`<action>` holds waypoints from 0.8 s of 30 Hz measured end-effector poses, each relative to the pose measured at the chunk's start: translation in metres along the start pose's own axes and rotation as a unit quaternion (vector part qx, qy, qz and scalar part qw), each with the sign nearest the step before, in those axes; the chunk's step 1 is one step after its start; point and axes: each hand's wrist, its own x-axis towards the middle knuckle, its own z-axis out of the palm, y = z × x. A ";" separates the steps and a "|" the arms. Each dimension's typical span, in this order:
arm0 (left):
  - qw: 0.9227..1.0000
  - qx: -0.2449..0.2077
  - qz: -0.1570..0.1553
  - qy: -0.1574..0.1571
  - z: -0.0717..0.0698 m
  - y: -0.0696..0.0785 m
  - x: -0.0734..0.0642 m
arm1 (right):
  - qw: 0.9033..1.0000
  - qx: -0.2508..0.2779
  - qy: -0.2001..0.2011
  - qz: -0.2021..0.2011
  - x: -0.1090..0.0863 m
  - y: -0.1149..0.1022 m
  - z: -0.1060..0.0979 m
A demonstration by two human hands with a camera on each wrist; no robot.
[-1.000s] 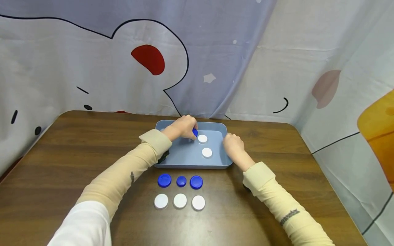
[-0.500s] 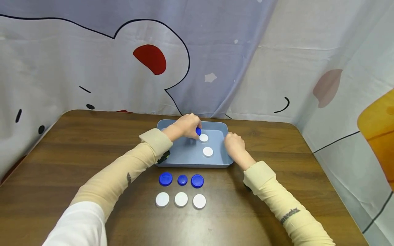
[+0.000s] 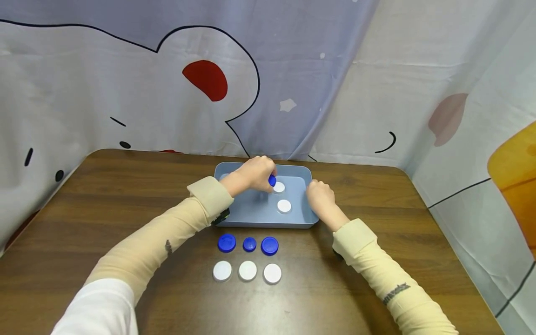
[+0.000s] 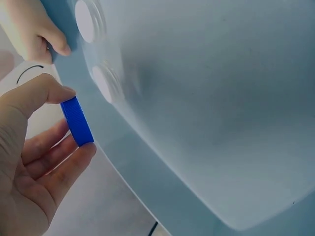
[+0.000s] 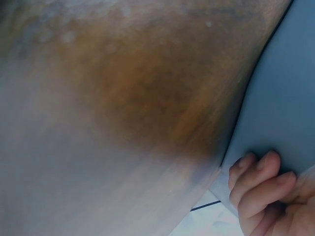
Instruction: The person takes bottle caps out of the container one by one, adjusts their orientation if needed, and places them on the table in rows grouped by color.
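Note:
My left hand [image 3: 256,174] pinches a blue bottle cap [image 4: 77,121] on edge between thumb and fingertips, over the back part of a blue-grey tray [image 3: 247,215]. In the left wrist view the cap shows its ribbed side. Two white caps lie in the tray: one white cap [image 3: 278,187] right beside the held cap, the other white cap [image 3: 284,206] nearer the front. At the tray's right side, my right hand [image 3: 320,199] grips the rim, its fingers [image 5: 261,182] curled against the outer wall.
On the wooden table [image 3: 360,288] in front of the tray, a row of three blue caps [image 3: 249,244] lies above a row of three white caps [image 3: 247,271]. A printed curtain [image 3: 318,83] hangs behind the table and along its right side.
My left hand has shifted slightly right with the blue cap, closer to the back white cap. The right hand stays at the tray's rim. The whole head view has drifted a little.

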 end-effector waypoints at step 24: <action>0.998 -0.001 0.029 0.050 -0.008 0.033 -0.034 | 1.000 0.008 -0.004 0.005 0.001 0.000 0.002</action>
